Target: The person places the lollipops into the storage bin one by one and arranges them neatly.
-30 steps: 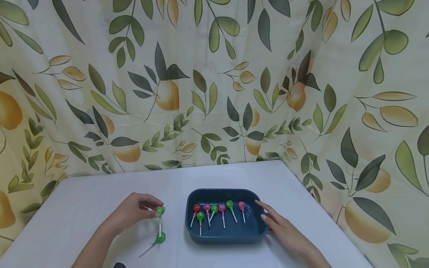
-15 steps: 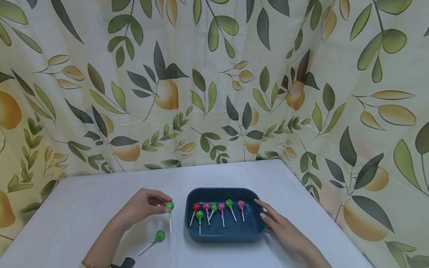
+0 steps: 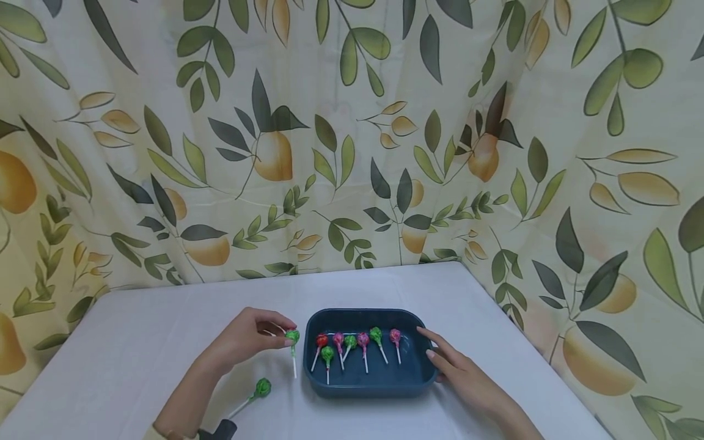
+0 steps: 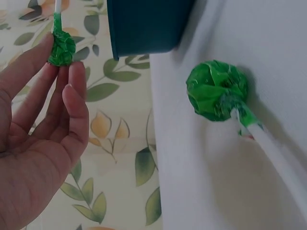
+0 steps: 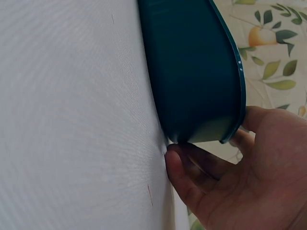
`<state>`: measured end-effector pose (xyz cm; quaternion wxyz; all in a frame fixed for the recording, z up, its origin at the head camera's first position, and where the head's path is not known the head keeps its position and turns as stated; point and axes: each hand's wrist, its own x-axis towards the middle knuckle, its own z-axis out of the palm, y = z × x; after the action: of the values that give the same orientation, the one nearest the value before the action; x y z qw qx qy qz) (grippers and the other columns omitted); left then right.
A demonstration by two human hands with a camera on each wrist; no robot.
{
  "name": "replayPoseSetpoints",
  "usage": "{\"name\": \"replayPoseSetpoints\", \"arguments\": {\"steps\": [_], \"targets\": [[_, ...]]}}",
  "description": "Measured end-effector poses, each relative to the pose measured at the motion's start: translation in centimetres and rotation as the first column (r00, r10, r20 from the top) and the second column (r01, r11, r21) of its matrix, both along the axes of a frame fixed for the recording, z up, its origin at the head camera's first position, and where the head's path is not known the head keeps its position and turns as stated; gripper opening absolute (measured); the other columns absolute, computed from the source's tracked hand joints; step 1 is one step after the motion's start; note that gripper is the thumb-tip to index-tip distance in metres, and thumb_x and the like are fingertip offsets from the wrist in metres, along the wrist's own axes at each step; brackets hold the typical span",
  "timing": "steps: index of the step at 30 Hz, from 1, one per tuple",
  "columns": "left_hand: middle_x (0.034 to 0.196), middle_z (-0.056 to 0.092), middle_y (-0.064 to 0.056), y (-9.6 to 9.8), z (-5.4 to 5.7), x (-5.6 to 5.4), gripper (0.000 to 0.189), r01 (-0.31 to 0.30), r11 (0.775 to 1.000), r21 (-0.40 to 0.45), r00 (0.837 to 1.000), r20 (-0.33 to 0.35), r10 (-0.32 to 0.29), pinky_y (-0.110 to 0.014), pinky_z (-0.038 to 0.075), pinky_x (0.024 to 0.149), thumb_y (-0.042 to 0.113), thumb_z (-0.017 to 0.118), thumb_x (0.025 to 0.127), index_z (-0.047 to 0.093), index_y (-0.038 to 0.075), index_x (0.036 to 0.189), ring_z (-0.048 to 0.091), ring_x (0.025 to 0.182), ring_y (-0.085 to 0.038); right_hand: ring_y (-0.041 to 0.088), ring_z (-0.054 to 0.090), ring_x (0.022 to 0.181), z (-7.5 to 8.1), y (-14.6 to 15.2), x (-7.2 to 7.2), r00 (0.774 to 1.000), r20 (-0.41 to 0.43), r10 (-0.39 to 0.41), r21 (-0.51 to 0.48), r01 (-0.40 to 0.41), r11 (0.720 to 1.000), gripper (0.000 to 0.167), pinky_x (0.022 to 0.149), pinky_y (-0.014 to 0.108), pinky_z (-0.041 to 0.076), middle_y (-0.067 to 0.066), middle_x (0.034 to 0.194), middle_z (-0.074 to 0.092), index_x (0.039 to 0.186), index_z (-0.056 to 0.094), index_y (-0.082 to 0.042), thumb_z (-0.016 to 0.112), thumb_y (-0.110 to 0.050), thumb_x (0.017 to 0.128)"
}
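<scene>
My left hand (image 3: 254, 335) pinches a green-wrapped lollipop (image 3: 293, 336) by its head between thumb and fingertips, just left of the dark teal tray (image 3: 368, 391). The white stick hangs down. Below this hand, a second green lollipop (image 3: 263, 388) lies on the table; it looms large in the left wrist view (image 4: 217, 91). Several red, pink and green lollipops lie inside the tray in a loose row. At the tray's right end my right hand (image 3: 467, 373) holds it, with digits at the rim and others against the lower outer wall (image 5: 201, 96).
A white cloth (image 3: 165, 324) covers the table. Behind and beside it hangs a curtain (image 3: 341, 159) printed with leaves and oranges. A black device (image 3: 224, 429) is on the left wrist, over the stick end of the loose lollipop.
My left hand has carried its green lollipop rightward, away from the loose one and up near the tray's left side. The right hand and tray have hardly moved.
</scene>
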<state>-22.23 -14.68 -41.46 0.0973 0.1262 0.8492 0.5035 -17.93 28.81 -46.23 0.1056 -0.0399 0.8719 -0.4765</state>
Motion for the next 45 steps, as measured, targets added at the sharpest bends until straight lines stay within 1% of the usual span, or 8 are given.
{"name": "replayPoseSetpoints", "arguments": {"steps": [8, 13, 22, 31, 37, 40, 43, 45], "targets": [[0.102, 0.074, 0.002, 1.5, -0.6, -0.6, 0.024, 0.002, 1.0, -0.004, 1.0, -0.009, -0.002, -0.036, 0.056, 0.08, 0.017, 0.088, 0.084, 0.082, 0.018, 0.107, 0.066, 0.093, -0.02, 0.027, 0.055, 0.122, -0.1, 0.0, -0.1, 1.0, 0.007, -0.004, 0.007, 0.004, 1.0, 0.051, 0.094, 0.043, 0.049, 0.014, 0.164, 0.034, 0.159, 0.039, -0.036, 0.05, -0.042, 0.109], [0.103, 0.072, 0.002, 2.4, -1.2, -0.8, 0.021, 0.025, 1.0, 0.009, 1.0, -0.015, -0.025, -0.036, 0.053, 0.075, 0.019, 0.089, 0.084, 0.082, 0.02, 0.104, 0.063, 0.092, -0.021, 0.028, 0.053, 0.128, -0.1, 0.0, -0.1, 1.0, 0.01, -0.004, 0.004, 0.004, 1.0, 0.051, 0.097, 0.045, 0.049, 0.014, 0.165, 0.032, 0.159, 0.039, -0.035, 0.05, -0.042, 0.109], [0.097, 0.07, 0.003, 4.6, -1.5, -0.9, 0.019, 0.03, 0.999, -0.02, 0.997, -0.069, -0.031, -0.028, 0.033, 0.054, 0.021, 0.09, 0.083, 0.082, 0.023, 0.1, 0.045, 0.067, -0.021, 0.026, 0.055, 0.116, -0.1, 0.0, -0.1, 1.0, 0.014, -0.018, 0.041, 0.017, 0.999, 0.051, 0.093, 0.045, 0.047, 0.013, 0.163, 0.035, 0.159, 0.04, -0.037, 0.05, -0.043, 0.109], [0.099, 0.069, -0.006, 6.6, -1.3, -1.2, 0.018, 0.053, 0.998, -0.019, 0.994, -0.099, -0.055, -0.028, 0.033, 0.053, 0.02, 0.089, 0.084, 0.082, 0.022, 0.1, 0.043, 0.062, -0.017, 0.027, 0.055, 0.119, -0.2, 0.1, -0.1, 1.0, 0.014, -0.01, 0.034, 0.01, 0.999, 0.051, 0.097, 0.049, 0.048, 0.016, 0.163, 0.035, 0.159, 0.039, -0.037, 0.05, -0.043, 0.109], [0.088, 0.068, 0.001, 7.9, -1.7, -1.7, 0.017, 0.059, 0.995, -0.077, 0.984, -0.162, -0.071, -0.027, 0.033, 0.051, 0.016, 0.089, 0.083, 0.082, 0.018, 0.099, 0.044, 0.058, -0.016, 0.028, 0.053, 0.123, 0.0, 0.0, -0.1, 1.0, 0.02, -0.009, 0.032, 0.008, 0.999, 0.052, 0.097, 0.048, 0.048, 0.013, 0.165, 0.032, 0.159, 0.039, -0.038, 0.05, -0.045, 0.109], [0.088, 0.068, 0.002, 8.5, -2.0, -1.8, 0.017, 0.043, 0.992, -0.118, 0.98, -0.188, -0.065, -0.03, 0.04, 0.058, 0.015, 0.089, 0.083, 0.082, 0.016, 0.098, 0.051, 0.067, -0.02, 0.031, 0.052, 0.13, 0.0, -0.1, -0.1, 1.0, 0.023, -0.006, 0.03, 0.005, 1.0, 0.052, 0.101, 0.052, 0.048, 0.015, 0.165, 0.032, 0.159, 0.039, -0.038, 0.05, -0.046, 0.109], [0.092, 0.07, 0.002, 9.0, -2.1, -1.8, 0.016, 0.027, 0.988, -0.151, 0.978, -0.202, -0.057, -0.043, 0.052, 0.081, 0.016, 0.089, 0.083, 0.082, 0.016, 0.097, 0.061, 0.091, -0.026, 0.034, 0.051, 0.134, 0.0, -0.2, -0.1, 1.0, 0.023, -0.012, 0.032, 0.012, 0.999, 0.052, 0.102, 0.053, 0.047, 0.017, 0.164, 0.034, 0.159, 0.039, -0.038, 0.05, -0.045, 0.109], [0.095, 0.071, 0.002, 9.4, -2.2, -1.8, 0.015, 0.021, 0.986, -0.164, 0.977, -0.208, -0.055, -0.054, 0.049, 0.095, 0.016, 0.089, 0.083, 0.081, 0.016, 0.097, 0.061, 0.106, -0.03, 0.034, 0.051, 0.134, 0.0, -0.2, -0.1, 1.0, 0.025, -0.018, 0.028, 0.017, 0.999, 0.051, 0.102, 0.052, 0.047, 0.016, 0.163, 0.036, 0.159, 0.039, -0.038, 0.05, -0.045, 0.109]]}}
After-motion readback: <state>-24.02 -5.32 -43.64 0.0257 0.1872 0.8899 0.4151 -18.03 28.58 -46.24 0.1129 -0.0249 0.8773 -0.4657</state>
